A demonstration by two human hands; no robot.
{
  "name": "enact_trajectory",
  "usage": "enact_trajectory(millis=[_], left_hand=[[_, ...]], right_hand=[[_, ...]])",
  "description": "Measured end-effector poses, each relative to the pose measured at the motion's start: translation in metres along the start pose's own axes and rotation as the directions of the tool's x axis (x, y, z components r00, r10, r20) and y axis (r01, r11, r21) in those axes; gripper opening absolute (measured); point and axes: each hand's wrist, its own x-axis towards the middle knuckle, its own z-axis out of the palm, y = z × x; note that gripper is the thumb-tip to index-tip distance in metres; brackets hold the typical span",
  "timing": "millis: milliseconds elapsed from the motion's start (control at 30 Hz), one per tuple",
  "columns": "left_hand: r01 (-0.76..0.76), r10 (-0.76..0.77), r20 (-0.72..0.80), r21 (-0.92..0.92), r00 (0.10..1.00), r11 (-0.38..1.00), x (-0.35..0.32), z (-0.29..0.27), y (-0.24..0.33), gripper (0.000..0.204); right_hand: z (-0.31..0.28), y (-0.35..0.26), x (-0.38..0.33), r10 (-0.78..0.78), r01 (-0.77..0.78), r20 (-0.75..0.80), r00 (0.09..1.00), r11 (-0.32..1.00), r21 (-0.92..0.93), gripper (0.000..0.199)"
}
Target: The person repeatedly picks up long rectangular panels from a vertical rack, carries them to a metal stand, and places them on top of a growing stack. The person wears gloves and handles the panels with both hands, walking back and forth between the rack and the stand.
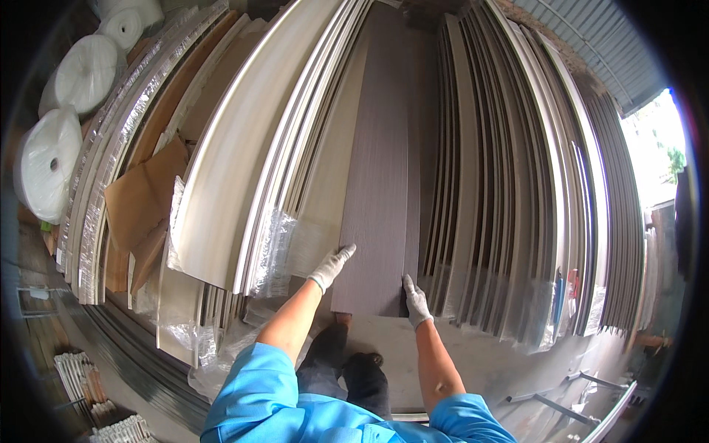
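Observation:
A long, dark grey-brown panel (375,162) with a fine grain stretches away from my body toward the top of the view, between stacks of boards. My left hand (334,267), in a whitish work glove, grips its left edge close to the near end. On the opposite edge, slightly nearer to me, my gloved right hand (416,299) is closed with the fingers along the side; what lies under the panel is hidden. Cream-coloured boards (255,148) stand left of the panel, their lower ends partly in clear plastic wrap (273,247).
Brown and grey boards (502,177) stand packed on the right. Bubble-wrap rolls (48,164) and torn cardboard (148,192) are at the left. A metal frame (583,410) lies at lower right, and bundled pale strips (81,380) at lower left. Loose plastic film (221,369) lies near my legs.

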Motion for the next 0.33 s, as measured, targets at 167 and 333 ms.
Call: enact_trajectory(millis=[167, 333], left_hand=[[0.007, -0.010, 0.106, 0.023, 0.994, 1.000, -0.070, 0.028, -0.052, 0.081], [0.174, -0.176, 0.063, 0.046, 0.982, 0.984, -0.167, 0.081, -0.111, 0.085]], right_hand=[[-0.039, 0.061, -0.060, 0.072, -0.076, -0.036, 0.997, 0.990, -0.118, 0.080], [-0.095, 0.148, -0.135, 0.142, -0.139, 0.076, 0.987, 0.989, -0.042, 0.088]])
